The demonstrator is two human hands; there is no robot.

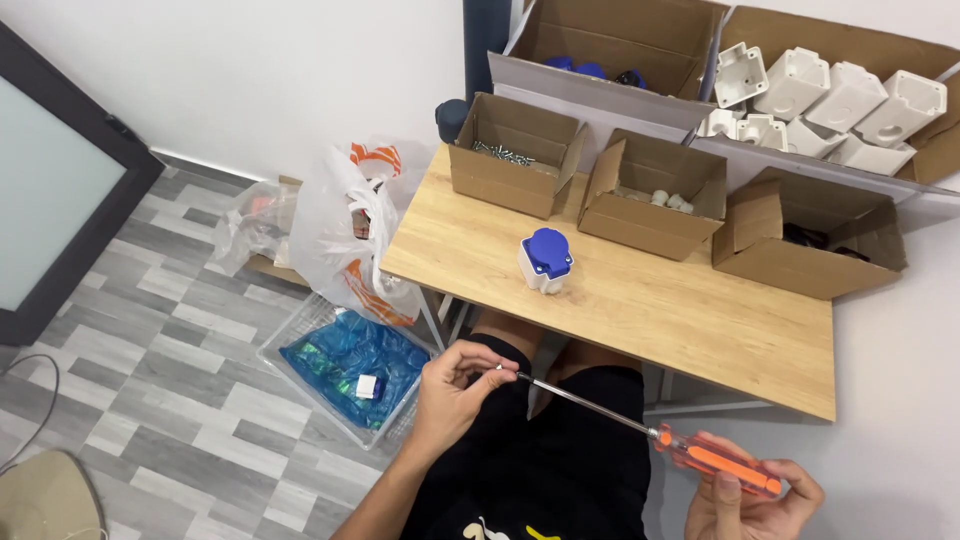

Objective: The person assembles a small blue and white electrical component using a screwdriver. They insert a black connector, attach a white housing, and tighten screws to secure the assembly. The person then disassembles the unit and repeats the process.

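Right hand (752, 495) wrapped on orange screwdriver (640, 430), held below the table's front edge. Left hand (452, 388) fingertips pinched at its tip, maybe on a small screw; cannot tell. Could slip and drop to the floor. Blue-capped socket (547, 259) near the table's (700, 330) middle; cardboard boxes (655, 195) along the back edge.

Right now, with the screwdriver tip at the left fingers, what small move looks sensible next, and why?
Probably seat the small screw on the tip: the left hand pinches something tiny at the end of the orange-handled, steel-shafted screwdriver, whose handle the right hand holds. The white box with a blue lid stands untouched on the wooden table.
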